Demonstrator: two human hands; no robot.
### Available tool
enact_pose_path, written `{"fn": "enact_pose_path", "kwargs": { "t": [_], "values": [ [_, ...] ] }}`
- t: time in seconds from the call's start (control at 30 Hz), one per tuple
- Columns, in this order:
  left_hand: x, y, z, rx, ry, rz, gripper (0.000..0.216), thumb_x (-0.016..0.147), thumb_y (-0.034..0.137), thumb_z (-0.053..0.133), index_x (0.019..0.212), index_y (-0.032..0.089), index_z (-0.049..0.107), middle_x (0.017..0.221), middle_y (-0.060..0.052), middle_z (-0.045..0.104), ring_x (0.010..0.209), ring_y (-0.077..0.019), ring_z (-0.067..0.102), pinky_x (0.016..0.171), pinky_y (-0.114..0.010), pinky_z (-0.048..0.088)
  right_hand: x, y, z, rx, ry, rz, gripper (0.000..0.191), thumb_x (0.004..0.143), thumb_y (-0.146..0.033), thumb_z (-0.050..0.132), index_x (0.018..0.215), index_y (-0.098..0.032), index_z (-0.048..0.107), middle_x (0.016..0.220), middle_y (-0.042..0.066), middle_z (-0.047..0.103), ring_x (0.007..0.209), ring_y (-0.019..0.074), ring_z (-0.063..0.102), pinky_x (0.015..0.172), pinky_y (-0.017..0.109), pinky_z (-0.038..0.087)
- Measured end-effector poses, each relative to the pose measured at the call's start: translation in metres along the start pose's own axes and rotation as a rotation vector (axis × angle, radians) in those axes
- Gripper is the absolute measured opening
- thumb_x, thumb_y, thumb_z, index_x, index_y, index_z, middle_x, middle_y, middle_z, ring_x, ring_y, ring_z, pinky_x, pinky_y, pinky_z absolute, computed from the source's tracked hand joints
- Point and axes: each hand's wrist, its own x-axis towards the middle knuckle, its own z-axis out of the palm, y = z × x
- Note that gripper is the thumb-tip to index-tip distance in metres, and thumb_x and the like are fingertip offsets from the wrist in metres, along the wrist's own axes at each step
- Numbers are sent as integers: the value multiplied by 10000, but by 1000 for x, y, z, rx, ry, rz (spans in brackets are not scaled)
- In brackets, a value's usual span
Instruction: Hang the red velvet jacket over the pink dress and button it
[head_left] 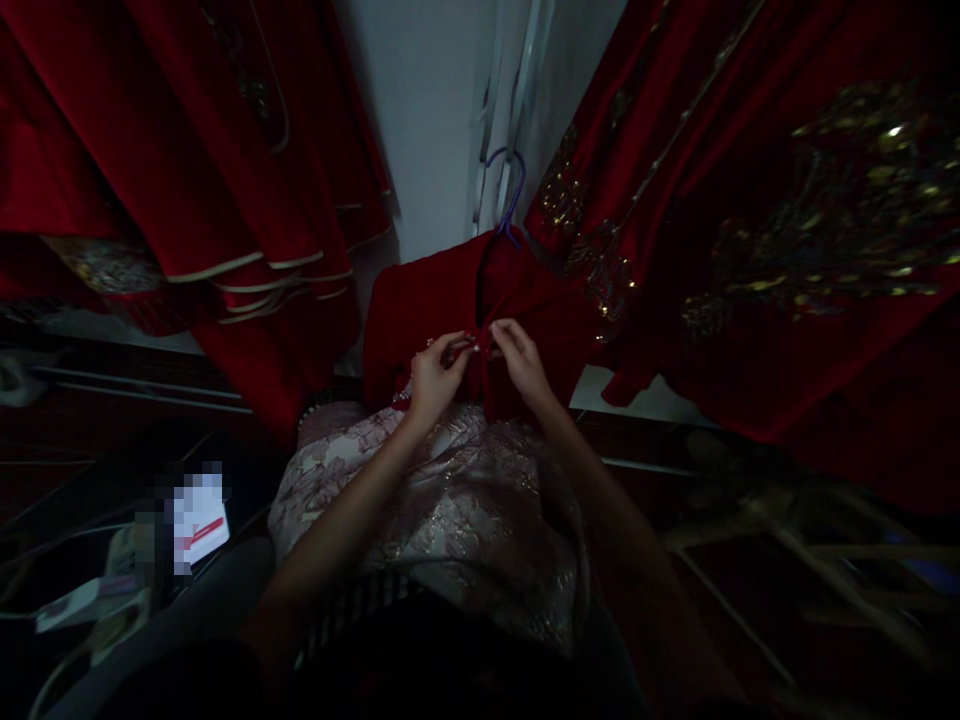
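A small red velvet garment (420,310) hangs in front of me on a blue hanger (511,195). My left hand (435,375) pinches the left edge of its front opening, where small pale beads or buttons show. My right hand (521,362) pinches the opposite edge, its fingertips almost touching the left hand's. Both hands are closed on the cloth at the opening. A pale pink brocade skirt (457,500) spreads out below the red garment, under my forearms.
Large red robes hang on the left (187,170) and on the right (787,230), the right one with gold embroidery. A white wall with a rail (517,80) stands behind. Papers and a card (196,520) lie low on the left. Dark flooring runs along both sides.
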Motion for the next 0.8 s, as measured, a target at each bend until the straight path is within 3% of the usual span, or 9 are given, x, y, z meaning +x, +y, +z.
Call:
{"fn": "enact_pose_path", "kwargs": {
  "t": [0.07,0.13,0.3,0.53,0.8],
  "values": [
    [-2,3,-2,-27,82,-36,267,773,312,664,989,157,692,985,-77,729,888,-187,689,832,-308,537,-6,-1,-5,-5,-88,0,215,776,-378,633,938,-241,602,921,-2,618,833,130,581,726,247,500],
    [-2,5,-4,-23,88,-56,271,761,342,678,953,155,718,961,-75,738,850,-191,695,807,-304,540,-13,0,-9,-16,-144,3,310,736,-318,677,1029,-251,601,1025,14,628,930,146,588,826,282,503],
    [0,2,-9,169,-44,16,212,797,295,619,940,171,715,866,-44,739,727,-157,672,709,-258,514,-21,4,-9,-101,-104,-45,273,766,-345,678,1007,-232,616,1035,40,646,916,148,611,847,306,518],
    [3,16,-23,393,-258,141,170,836,238,531,973,192,620,840,-4,687,711,-126,624,694,-224,463,-22,-8,-4,-332,-43,-225,207,873,-342,569,1024,-235,663,1053,52,634,929,149,630,826,306,545],
    [2,36,-31,582,-366,225,130,852,230,493,930,189,588,724,4,643,597,-117,577,615,-219,418,-29,-17,5,-425,36,-322,220,900,-302,534,1070,-252,665,1046,54,625,917,150,621,827,313,567]
  ]
}}
